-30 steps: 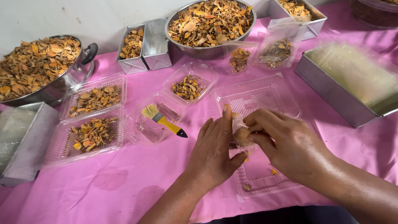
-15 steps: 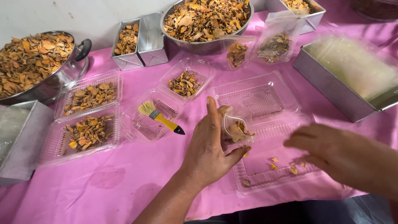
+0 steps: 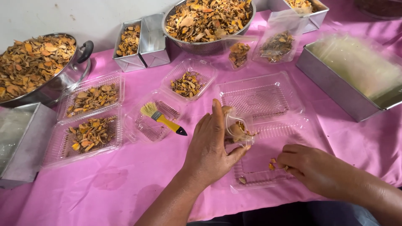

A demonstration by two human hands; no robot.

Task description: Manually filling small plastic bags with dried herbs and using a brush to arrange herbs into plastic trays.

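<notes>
My left hand (image 3: 211, 144) holds a small clear plastic bag (image 3: 237, 127) with a few dried orange-brown slices in it, just above an open clear clamshell box (image 3: 268, 109). My right hand (image 3: 312, 167) rests in the near half of that box, fingertips pinching at loose dried pieces (image 3: 273, 163) lying on its floor. A yellow-handled brush (image 3: 161, 118) lies across a small clear tray to the left of my left hand.
A pot (image 3: 35, 67) and a metal colander (image 3: 207, 19) hold heaps of dried slices. Filled clear trays (image 3: 90, 121), metal tins (image 3: 140, 42), filled bags (image 3: 276, 35) and a steel tray of clear bags (image 3: 356, 75) stand on the pink cloth.
My right hand left the bag and dropped down to the right, into the near half of the clamshell box. My left hand keeps hold of the bag.
</notes>
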